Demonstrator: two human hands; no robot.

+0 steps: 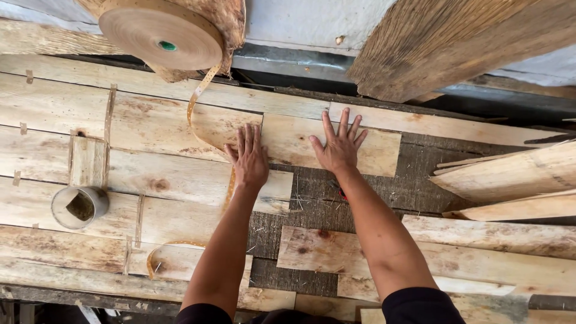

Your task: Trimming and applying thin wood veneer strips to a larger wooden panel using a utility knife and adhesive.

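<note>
My left hand (248,157) lies flat, fingers together, on a pale wood veneer sheet (174,129), over a strip of perforated brown paper tape (198,99). My right hand (339,145) presses flat with fingers spread on a neighbouring veneer piece (384,153). The two pieces meet along a seam between my hands. The tape runs up to a large brown roll (157,35) at the top left. Neither hand grips anything.
A small grey can (79,206) stands on the veneer at left. Loose veneer strips (510,177) are stacked at right, more pieces (456,252) lie near me. A rough thick plank (456,36) leans at the upper right. Dark table surface (420,180) shows between sheets.
</note>
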